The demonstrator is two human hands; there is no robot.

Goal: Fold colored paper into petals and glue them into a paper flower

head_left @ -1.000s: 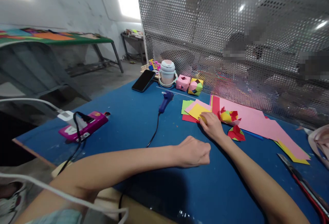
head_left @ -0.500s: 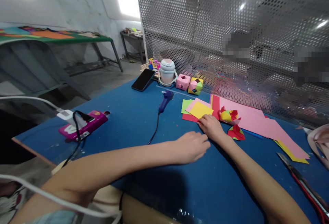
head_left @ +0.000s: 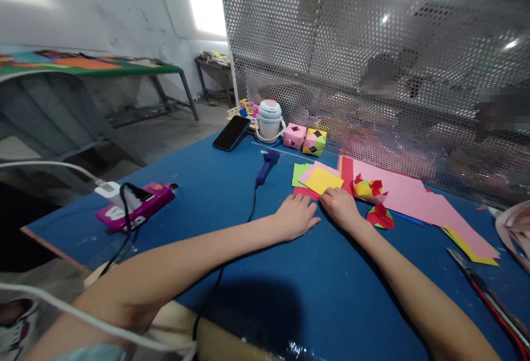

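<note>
On the blue table my left hand (head_left: 295, 217) lies palm down with its fingers stretched forward and the thumb apart, near the front edge of a red paper square (head_left: 304, 192). My right hand (head_left: 340, 206) is bent at the fingers, its fingertips closed together at the right corner of that red square. Exactly how they grip the paper is partly hidden. Above the red square lie a yellow paper square (head_left: 325, 180), a pink one and green ones (head_left: 298, 174). Right of my right hand sit a folded red and yellow paper piece (head_left: 370, 187) and a smaller red folded piece (head_left: 380, 216).
A blue glue gun (head_left: 267, 168) with a black cord lies left of the papers. Behind it stand a phone (head_left: 232, 132), a white lidded jar (head_left: 269, 121) and two folded paper balls (head_left: 295, 136). A purple power strip (head_left: 136, 206) is left; a red-handled cutter (head_left: 484, 289) lies right.
My left hand has moved forward and slightly left toward the red paper, and its curled fingers have stretched out. My right hand stays at the paper's corner.
</note>
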